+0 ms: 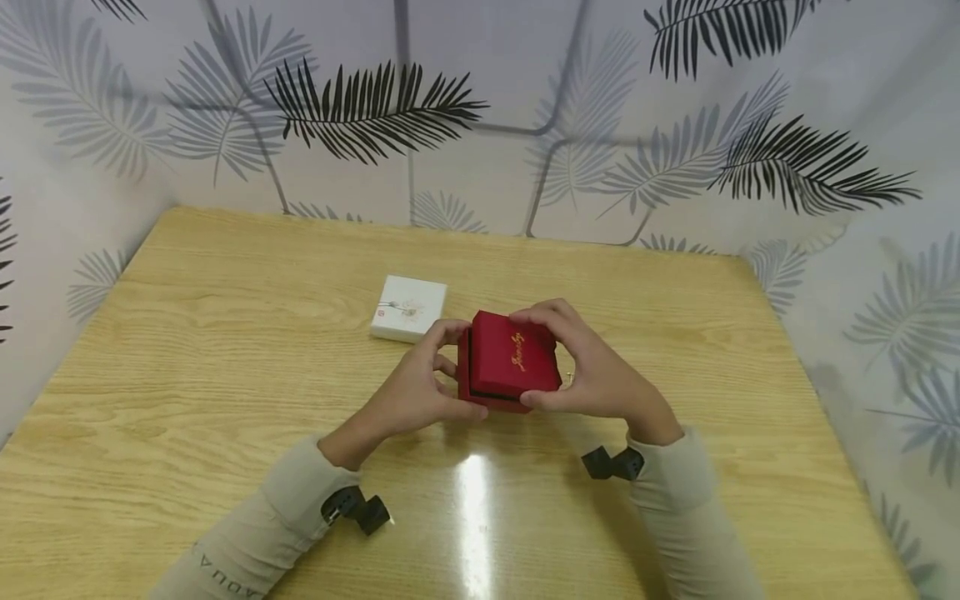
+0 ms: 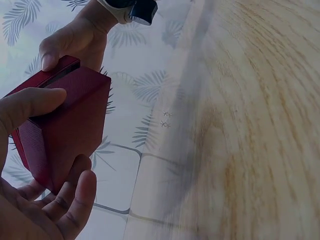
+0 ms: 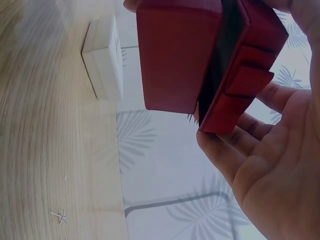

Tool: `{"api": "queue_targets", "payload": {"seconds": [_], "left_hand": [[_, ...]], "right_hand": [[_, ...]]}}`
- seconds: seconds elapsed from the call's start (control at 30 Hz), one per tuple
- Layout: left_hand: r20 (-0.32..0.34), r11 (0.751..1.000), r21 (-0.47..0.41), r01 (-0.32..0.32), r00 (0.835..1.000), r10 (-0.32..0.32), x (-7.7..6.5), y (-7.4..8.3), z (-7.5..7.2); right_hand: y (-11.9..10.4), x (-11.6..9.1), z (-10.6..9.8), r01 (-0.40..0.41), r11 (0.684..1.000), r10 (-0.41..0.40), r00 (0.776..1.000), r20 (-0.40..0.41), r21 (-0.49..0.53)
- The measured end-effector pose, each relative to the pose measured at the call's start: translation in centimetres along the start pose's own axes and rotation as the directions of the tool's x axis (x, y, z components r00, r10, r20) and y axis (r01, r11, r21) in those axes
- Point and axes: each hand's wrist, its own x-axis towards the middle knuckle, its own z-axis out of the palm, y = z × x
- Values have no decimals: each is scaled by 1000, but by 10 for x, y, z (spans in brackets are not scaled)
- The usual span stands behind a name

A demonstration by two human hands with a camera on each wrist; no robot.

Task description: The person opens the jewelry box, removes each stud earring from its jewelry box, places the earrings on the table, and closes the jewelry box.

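Between my two hands is a red jewellery box, tilted above the table. Its lid (image 1: 504, 362) bears gold lettering, and a dark gap separates it from the red base (image 3: 175, 60). My left hand (image 1: 420, 385) grips the base from the left, thumb along the near side. From the right, my right hand (image 1: 600, 375) holds the lid by its edges; a small flap (image 3: 248, 80) shows on the lid in the right wrist view. The inside of the box is hidden.
A flat white box (image 1: 409, 308) with a printed flower lies behind my left hand on the wooden table (image 1: 225, 333). Small star-shaped silvery pieces, perhaps earrings (image 3: 60, 216), lie on the tabletop. A leaf-patterned curtain (image 1: 480, 167) borders the table's far edge.
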Motion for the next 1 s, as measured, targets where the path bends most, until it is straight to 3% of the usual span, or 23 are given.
{"api": "queue_targets", "payload": {"seconds": [0.53, 1.0], "left_hand": [[-13, 999, -3, 42, 999, -42, -2, 6, 0], [-6, 999, -14, 37, 999, -38, -2, 7, -1]], "right_hand": [[-4, 1, 4, 39, 999, -39, 999, 2, -4], [-3, 2, 7, 46, 998, -46, 999, 13, 31]]}}
